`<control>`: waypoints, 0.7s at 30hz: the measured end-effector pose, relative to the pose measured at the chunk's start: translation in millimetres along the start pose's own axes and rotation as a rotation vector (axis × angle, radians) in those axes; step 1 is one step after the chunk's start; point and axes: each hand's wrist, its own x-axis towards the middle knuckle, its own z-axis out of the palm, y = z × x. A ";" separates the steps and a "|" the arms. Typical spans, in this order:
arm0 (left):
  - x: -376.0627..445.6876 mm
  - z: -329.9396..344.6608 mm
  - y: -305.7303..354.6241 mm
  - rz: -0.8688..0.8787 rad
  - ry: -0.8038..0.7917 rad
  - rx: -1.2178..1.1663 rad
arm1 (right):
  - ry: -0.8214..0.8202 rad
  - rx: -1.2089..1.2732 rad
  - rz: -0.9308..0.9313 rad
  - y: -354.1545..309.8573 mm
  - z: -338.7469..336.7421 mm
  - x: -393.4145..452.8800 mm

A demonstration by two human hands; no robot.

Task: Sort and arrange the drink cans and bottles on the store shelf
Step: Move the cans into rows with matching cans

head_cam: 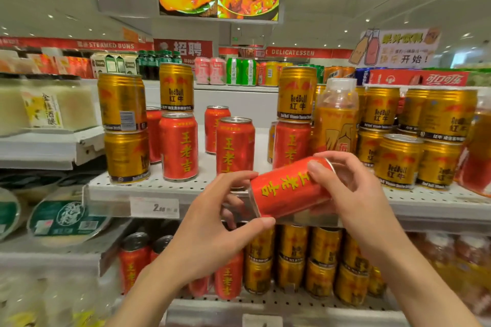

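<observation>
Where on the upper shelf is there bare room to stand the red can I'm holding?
Bare shelf lies between the front red cans, running back toward the rear red can. The right side is crowded with stacked gold cans. Both hands grip the held can.

My one head camera looks forward and slightly down, close to the shelf point(164, 186) just beyond my hands.

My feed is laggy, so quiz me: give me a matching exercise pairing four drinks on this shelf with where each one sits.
Things:
1. red herbal tea can lying sideways
2. orange plastic bottle with white cap
3. gold Red Bull can with barcode showing
4. pink cans

Places:
A. far back shelf
B. stacked on another gold can, left
C. between left hand and right hand
D. standing among gold cans, right

Pairs: 1-C, 2-D, 3-B, 4-A
</observation>
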 end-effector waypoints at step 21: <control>23.1 -121.5 -59.4 0.214 0.540 0.522 | 0.082 -0.763 -0.335 -36.6 102.0 46.4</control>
